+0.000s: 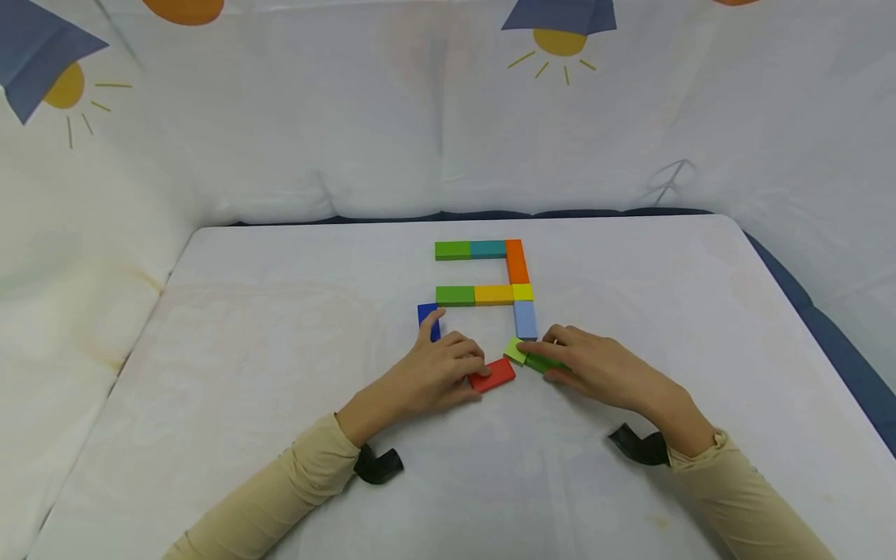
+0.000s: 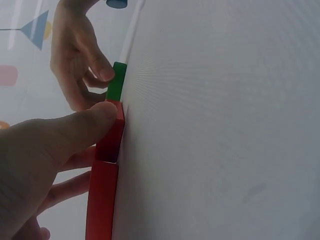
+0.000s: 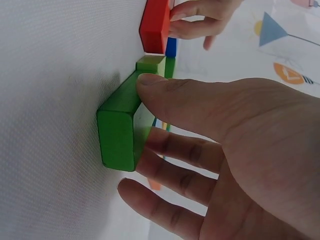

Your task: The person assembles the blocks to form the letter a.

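My left hand pinches a red block between its thumb and fingers, while another finger reaches to the dark blue block. In the left wrist view, a second red block lies end to end with the held one; the hand hides it in the head view. My right hand grips a dark green block with its thumb on one long side and fingers on the other. One right fingertip rests on the small lime block, between the green block and the red one.
Above the hands, a light blue block, yellow block, orange block, teal block, amber block and two green blocks form an angular line on the white table. White fabric hangs behind it.
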`<state>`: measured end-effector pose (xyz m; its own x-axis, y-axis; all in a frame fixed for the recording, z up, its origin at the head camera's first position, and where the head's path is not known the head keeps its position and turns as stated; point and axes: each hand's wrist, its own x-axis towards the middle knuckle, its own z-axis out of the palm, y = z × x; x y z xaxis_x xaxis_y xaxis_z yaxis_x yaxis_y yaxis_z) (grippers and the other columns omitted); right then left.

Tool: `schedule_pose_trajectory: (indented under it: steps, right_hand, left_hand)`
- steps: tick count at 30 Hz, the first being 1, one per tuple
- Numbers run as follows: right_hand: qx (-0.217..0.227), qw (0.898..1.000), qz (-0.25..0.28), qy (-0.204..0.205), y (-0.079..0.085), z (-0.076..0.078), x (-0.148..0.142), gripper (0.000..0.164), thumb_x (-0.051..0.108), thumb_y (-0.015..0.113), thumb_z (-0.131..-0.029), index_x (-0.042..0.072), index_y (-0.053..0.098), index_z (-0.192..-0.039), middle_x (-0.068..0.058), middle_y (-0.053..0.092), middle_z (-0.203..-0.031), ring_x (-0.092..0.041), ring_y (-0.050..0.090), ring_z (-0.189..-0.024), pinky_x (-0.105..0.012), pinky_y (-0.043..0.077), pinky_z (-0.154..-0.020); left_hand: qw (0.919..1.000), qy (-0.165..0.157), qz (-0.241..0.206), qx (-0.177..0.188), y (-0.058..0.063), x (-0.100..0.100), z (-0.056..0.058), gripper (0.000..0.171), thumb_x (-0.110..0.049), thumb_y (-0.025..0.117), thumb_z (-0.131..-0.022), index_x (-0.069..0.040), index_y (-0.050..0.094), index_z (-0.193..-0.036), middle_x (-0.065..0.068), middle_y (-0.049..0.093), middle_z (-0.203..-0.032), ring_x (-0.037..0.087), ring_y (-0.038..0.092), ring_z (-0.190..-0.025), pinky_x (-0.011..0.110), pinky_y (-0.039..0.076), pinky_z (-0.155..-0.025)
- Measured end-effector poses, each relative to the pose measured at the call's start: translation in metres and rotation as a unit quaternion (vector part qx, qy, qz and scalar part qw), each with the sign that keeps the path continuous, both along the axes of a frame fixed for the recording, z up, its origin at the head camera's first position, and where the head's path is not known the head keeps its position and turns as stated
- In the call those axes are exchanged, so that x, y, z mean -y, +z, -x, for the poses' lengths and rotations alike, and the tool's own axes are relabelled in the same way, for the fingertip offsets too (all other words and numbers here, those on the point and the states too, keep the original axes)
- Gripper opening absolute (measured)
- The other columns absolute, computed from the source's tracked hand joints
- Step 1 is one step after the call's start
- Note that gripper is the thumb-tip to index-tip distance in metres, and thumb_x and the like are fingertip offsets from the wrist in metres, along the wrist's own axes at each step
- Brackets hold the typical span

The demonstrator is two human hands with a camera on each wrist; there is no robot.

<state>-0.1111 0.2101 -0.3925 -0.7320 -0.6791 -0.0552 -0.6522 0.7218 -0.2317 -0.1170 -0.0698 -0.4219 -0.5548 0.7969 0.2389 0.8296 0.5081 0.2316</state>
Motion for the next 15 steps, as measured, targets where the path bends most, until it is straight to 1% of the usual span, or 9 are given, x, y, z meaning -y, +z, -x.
schedule_pose_trajectory:
  steps: [12,15]
  right_hand:
    - [0.010,1.000,0.001,0.002,0.0002,0.0018,-0.0005,0.050,0.023,0.068,-0.087,0.030,0.053,-0.134,0.005,0.057,-0.105,-0.005,0.048,-0.079,-0.020,0.044,-0.064]
    - [0.010,1.000,0.006,0.000,0.0002,0.0017,-0.0006,0.049,0.023,0.069,-0.087,0.027,0.054,-0.133,0.005,0.057,-0.105,-0.005,0.049,-0.081,-0.021,0.046,-0.066]
  left_hand:
    - [1.0000,0.003,0.006,-0.001,-0.0019,0.0011,0.0018,0.027,-0.040,0.068,-0.085,-0.026,0.067,-0.108,-0.012,0.065,-0.109,0.008,0.055,-0.109,0.062,0.008,-0.112]
    - [1.0000,0.003,0.005,-0.003,-0.0024,0.0006,0.0018,0.027,-0.039,0.069,-0.085,-0.026,0.067,-0.108,-0.012,0.066,-0.108,0.008,0.056,-0.108,0.062,0.008,-0.112]
